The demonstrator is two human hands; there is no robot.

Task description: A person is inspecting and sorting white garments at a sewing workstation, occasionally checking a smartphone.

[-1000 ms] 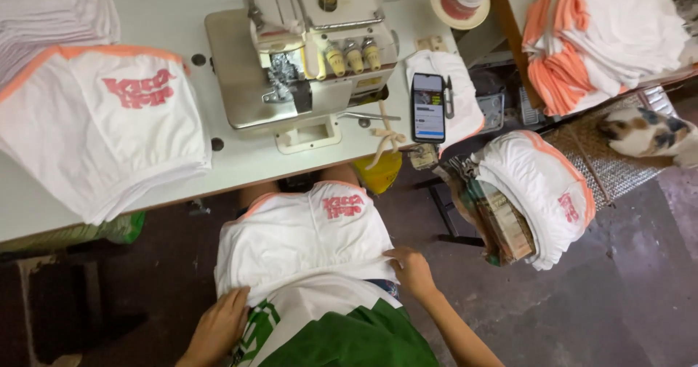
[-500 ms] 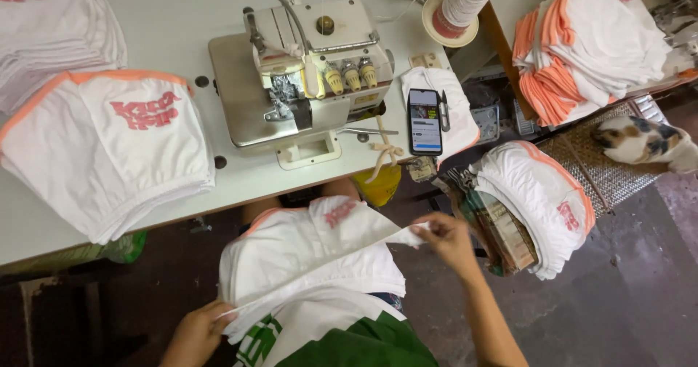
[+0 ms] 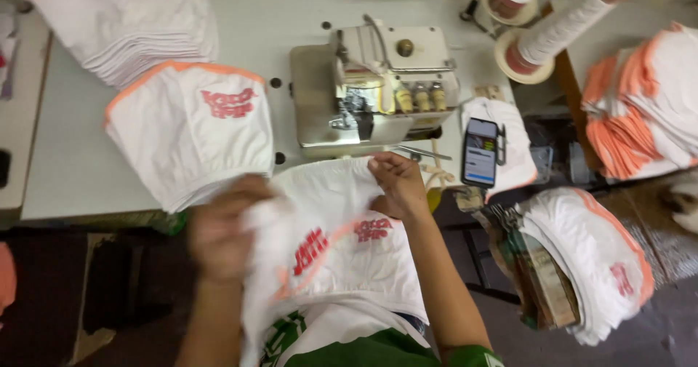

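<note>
A person's left hand, blurred, is closed around a bunched fold of a white cloth piece held above the lap, while the right hand pinches the piece's upper edge with curled fingers, close to the front of the table. The cloth (soft knit, trimmed in orange, printed with red lettering) stretches between the two hands and drapes down toward the person's green and white shirt. Just beyond the right hand sits a boxy cream sewing machine on the pale tabletop. To its left lies a stack of matching white pieces, with a second stack at the far corner. A phone with a lit screen rests on folded fabric to the right of the machine. Further right, a bundle of the same pieces lies low beside the table, another heap lies beyond it, and two thread cones stand at the rear.
</note>
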